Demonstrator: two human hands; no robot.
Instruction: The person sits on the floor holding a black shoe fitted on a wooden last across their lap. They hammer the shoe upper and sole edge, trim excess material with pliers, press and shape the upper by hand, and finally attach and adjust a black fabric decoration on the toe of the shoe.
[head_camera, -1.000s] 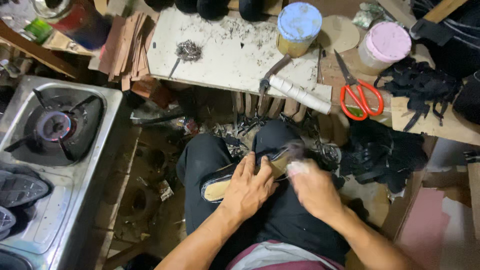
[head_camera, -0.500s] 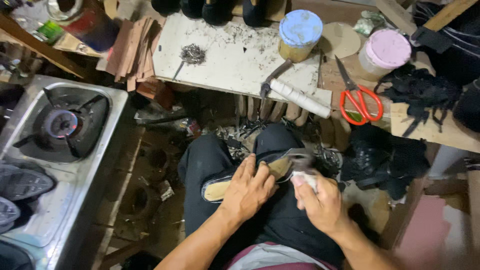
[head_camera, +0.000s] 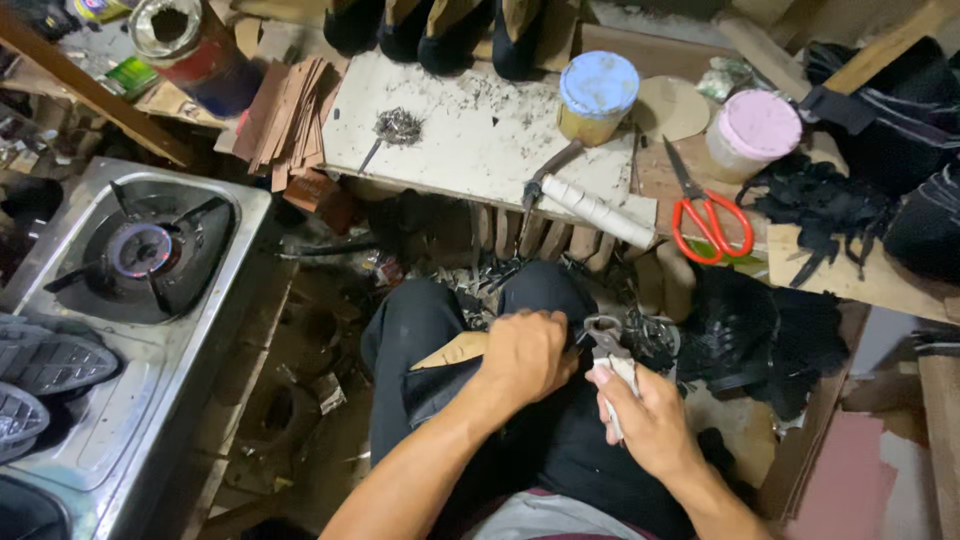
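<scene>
My left hand (head_camera: 525, 355) is closed over a shoe on a tan last (head_camera: 455, 350) that rests across my lap, its pale sole end sticking out to the left. Just to its right, my right hand (head_camera: 650, 415) grips the white-wrapped handles of metal pincers (head_camera: 605, 340), whose jaws point up against the shoe's edge beside my left fingers. Both knees in dark trousers lie under the work.
A low white board (head_camera: 470, 140) ahead carries a hammer with a white-wrapped handle (head_camera: 590, 205), a blue-lidded jar (head_camera: 597, 95) and a small nail pile (head_camera: 398, 125). Red-handled scissors (head_camera: 712, 222) and a pink-lidded tub (head_camera: 755, 135) lie right. A lit gas stove (head_camera: 140, 255) stands left, with shoe soles (head_camera: 45, 365).
My right hand has drawn back toward me and now holds the pincers upright at the shoe's right end. My left hand has slid slightly right over the shoe, covering more of it.
</scene>
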